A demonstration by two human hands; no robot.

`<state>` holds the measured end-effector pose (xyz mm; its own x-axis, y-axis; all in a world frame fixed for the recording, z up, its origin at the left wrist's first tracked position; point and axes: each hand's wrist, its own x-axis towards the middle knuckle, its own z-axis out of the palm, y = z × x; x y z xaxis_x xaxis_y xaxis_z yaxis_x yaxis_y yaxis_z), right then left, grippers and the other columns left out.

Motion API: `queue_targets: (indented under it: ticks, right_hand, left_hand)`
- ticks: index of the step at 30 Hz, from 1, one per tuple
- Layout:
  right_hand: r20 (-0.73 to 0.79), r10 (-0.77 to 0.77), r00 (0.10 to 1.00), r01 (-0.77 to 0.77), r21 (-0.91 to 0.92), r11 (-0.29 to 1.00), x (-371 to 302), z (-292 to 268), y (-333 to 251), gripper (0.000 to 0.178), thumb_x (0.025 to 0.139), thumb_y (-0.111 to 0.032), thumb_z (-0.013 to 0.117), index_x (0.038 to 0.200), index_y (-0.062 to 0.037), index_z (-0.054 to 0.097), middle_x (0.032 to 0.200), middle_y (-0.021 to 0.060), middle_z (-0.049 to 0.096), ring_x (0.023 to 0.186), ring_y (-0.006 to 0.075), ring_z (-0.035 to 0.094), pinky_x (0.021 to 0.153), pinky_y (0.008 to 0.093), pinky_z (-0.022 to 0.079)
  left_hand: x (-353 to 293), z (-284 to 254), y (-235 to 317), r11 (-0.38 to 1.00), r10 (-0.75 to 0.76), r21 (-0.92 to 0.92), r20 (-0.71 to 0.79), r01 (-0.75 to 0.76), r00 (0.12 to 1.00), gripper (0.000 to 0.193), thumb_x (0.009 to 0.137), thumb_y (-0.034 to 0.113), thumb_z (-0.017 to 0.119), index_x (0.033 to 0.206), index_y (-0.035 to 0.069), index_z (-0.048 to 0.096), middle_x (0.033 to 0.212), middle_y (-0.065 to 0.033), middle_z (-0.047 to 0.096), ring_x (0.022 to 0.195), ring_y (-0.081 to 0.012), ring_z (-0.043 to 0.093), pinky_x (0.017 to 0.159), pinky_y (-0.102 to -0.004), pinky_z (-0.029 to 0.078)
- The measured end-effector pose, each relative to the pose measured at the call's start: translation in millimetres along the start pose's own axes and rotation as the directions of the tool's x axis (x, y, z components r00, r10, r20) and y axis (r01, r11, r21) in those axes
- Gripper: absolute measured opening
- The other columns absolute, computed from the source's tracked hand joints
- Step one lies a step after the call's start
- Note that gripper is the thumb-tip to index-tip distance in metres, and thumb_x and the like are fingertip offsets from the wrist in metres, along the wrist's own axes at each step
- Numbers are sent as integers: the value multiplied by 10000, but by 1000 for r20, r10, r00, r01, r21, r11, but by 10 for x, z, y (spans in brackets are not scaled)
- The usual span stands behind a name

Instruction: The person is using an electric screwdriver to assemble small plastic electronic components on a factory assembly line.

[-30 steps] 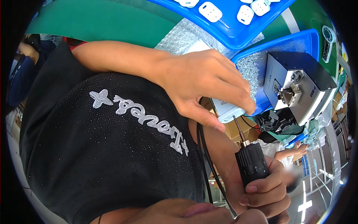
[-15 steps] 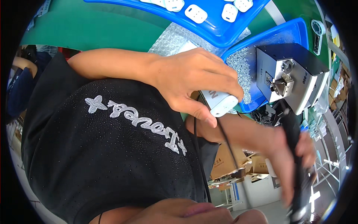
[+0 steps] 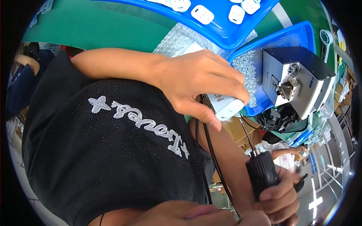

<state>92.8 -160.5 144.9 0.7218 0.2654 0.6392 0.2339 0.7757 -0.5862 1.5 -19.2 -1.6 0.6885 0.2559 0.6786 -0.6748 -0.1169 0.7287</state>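
Note:
My left hand (image 3: 205, 77) is closed around a white box-shaped plastic housing (image 3: 228, 109), thumb on one side and fingers over the other. The housing's rounded end face, with small holes, points toward the lower right. In my right hand (image 3: 277, 203) is a black electric screwdriver (image 3: 261, 169), fingers wrapped round its body. Its long thin bit (image 3: 247, 134) slants up toward the housing's end, with the tip close to it; whether they touch I cannot tell. Black cables (image 3: 213, 158) hang beside my right forearm.
A blue tray (image 3: 226, 42) at the top holds several white plates. Beside it, a second blue tray (image 3: 310, 35) contains many small screws (image 3: 245, 71) and a boxy screw feeder (image 3: 298, 77). Bubble wrap (image 3: 171, 41) lies on the green table (image 3: 94, 28). Another person's hand (image 3: 298, 150) shows farther off.
My right hand has brought the screwdriver leftward and turned its bit toward the housing. My left hand keeps its hold on the housing, almost unmoved.

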Motion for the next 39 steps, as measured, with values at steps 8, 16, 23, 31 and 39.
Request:
queue_targets:
  ticks: [8,16,23,31,39]
  right_hand:
    - [58,318,946,-303,-184,935,107,230,154,134,930,-151,510,1037,-106,576,686,-79,552,529,67,538,542,232,424]
    - [192,315,930,-319,-11,948,56,270,223,266,985,-279,424,1123,-105,570,723,-17,511,522,120,490,534,305,429]
    - [99,372,923,-352,-174,920,71,213,26,259,949,-269,500,1130,-89,544,732,-22,541,532,98,517,510,276,426]
    - [-125,-19,992,-58,-586,808,-271,-213,60,694,905,-522,582,1301,-11,330,773,33,484,452,107,413,411,246,390]
    - [-113,101,989,-150,-808,569,-762,-161,601,605,811,-55,731,1282,15,359,831,153,607,497,152,526,478,285,466]
  left_hand:
    - [-4,2,-4,1000,4,-20,-45,-5,999,509,847,430,677,1019,-48,637,899,-131,637,693,-255,630,551,-319,464]
    - [5,-37,46,1000,-20,0,32,20,999,523,851,437,667,1033,-52,629,882,-131,633,691,-263,622,544,-330,454]
    - [-5,4,113,1000,-19,14,7,19,1000,505,837,427,687,1020,-40,628,890,-131,624,696,-282,607,558,-340,455]
    - [495,-778,551,811,129,500,354,-304,926,481,923,428,560,978,-43,639,915,-115,598,728,-222,599,595,-337,487]
    - [2001,-1806,-777,484,-33,724,577,-492,816,433,783,395,727,920,2,605,784,-170,605,741,-387,612,642,-462,481]
